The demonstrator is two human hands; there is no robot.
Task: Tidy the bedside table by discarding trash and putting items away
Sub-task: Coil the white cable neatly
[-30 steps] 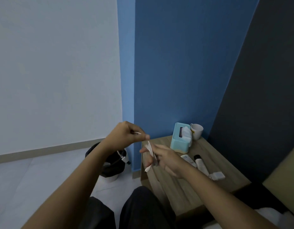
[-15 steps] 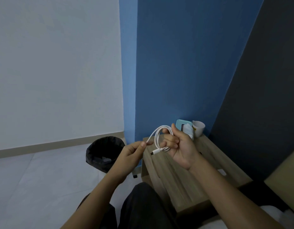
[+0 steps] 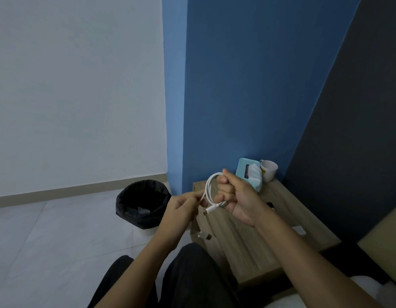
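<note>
The bin (image 3: 131, 215) stands on the floor (image 3: 59, 241), left of the table (image 3: 237, 252). At the table's back, the mug (image 3: 269, 173) sits just right of the box (image 3: 242, 171). Over the table's left edge, the left hand (image 3: 181, 207) and the right hand (image 3: 239, 196) hold the cable (image 3: 207, 190) between them.

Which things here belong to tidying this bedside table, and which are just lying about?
In the job: white coiled charging cable, gripped by the right hand, pinched by the left hand; wooden bedside table; black-lined round trash bin.
Lying about: light-blue tissue box; white ceramic mug.
</note>
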